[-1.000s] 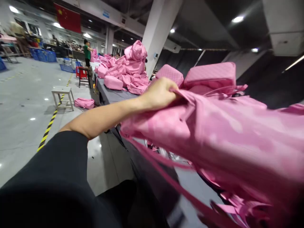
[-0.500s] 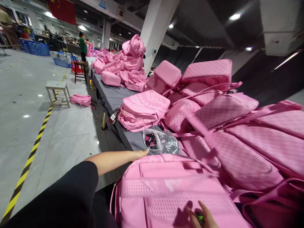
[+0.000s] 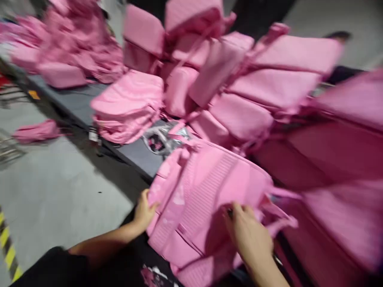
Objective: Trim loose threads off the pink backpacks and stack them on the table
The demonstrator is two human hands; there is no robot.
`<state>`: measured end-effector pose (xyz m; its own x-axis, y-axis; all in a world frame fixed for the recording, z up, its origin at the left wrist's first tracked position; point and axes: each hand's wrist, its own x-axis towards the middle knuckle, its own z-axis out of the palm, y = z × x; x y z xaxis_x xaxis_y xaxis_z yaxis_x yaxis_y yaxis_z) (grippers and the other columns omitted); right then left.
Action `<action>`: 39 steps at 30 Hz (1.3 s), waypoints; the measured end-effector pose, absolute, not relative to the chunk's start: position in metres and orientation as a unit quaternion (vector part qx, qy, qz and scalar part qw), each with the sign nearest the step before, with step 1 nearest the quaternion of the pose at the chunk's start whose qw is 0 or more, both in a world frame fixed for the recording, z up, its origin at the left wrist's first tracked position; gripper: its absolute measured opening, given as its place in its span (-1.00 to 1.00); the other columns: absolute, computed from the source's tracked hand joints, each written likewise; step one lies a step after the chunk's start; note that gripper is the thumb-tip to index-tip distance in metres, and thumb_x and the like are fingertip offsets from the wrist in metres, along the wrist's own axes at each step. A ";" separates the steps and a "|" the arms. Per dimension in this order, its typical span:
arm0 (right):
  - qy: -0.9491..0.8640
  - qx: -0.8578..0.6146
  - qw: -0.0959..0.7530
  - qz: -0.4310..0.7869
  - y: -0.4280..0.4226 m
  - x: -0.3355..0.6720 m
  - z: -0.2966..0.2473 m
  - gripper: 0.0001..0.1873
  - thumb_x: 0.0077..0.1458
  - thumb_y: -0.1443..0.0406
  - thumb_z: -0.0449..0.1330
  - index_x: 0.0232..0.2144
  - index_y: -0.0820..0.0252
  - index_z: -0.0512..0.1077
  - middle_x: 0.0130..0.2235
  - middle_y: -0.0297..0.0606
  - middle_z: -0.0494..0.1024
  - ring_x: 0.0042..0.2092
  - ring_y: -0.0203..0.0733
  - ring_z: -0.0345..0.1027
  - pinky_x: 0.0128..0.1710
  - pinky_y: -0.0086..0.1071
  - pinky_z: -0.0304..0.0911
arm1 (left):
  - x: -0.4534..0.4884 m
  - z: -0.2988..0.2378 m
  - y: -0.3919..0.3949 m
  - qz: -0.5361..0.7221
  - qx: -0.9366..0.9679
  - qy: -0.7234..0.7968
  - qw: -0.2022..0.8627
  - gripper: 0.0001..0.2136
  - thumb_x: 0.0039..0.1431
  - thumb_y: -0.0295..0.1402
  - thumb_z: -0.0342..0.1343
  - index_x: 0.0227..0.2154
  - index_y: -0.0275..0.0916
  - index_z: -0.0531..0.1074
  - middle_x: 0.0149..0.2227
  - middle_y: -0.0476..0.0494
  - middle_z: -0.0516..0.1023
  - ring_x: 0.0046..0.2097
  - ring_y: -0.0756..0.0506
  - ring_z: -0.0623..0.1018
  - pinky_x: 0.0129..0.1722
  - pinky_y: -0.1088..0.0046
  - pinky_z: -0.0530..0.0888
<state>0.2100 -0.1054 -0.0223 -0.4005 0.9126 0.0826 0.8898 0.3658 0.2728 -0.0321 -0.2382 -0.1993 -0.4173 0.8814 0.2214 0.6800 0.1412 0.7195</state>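
Left hand clasping side of pink fabric backpack, seemingly overhanging near edge of grey table; right hand curling over back panel, apparently pinching small, blurred dark object. Risk: overhang dragging backpack floorward if left hand is slackening.

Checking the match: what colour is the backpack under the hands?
The backpack is pink, best seen in the head view.

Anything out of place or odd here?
A pink item lies on the floor beside the table, whereas pink bags are piled on top. Blur hides any finer damage.
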 end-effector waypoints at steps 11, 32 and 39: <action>0.747 0.663 0.035 -0.037 -0.155 0.205 -0.032 -0.33 0.31 0.34 0.11 0.38 0.30 0.01 0.04 0.03 0.48 -0.18 -0.04 0.59 -0.29 -0.33 0.39 | 0.051 -0.026 -0.075 0.259 0.921 0.277 -0.092 -0.76 0.34 -0.42 0.02 -0.01 -0.29 0.47 0.07 -0.32 0.55 0.20 -0.26 0.43 0.25 0.05 0.28; 0.747 0.654 -0.012 -0.123 -0.139 0.226 -0.072 -0.37 0.36 0.25 0.07 0.39 0.33 0.13 -0.13 -0.03 0.60 -0.33 -0.13 0.51 -0.44 -0.34 0.30 | 0.058 0.031 0.042 0.066 0.954 0.243 -0.162 -0.47 0.26 0.19 -0.02 -0.40 -0.23 0.48 -0.38 -0.15 0.49 -0.13 -0.25 0.45 0.18 -0.06 0.23; 0.728 0.610 -0.227 -0.216 -0.131 0.253 -0.059 -0.59 0.34 0.24 0.09 0.16 0.27 0.38 -0.26 -0.21 0.63 -0.28 -0.18 0.52 -0.26 -0.40 0.37 | 0.067 0.004 0.001 0.067 0.965 0.238 -0.090 -0.63 0.17 -0.01 0.23 -0.29 -0.27 0.47 -0.21 -0.23 0.54 -0.06 -0.27 0.40 0.16 0.00 0.25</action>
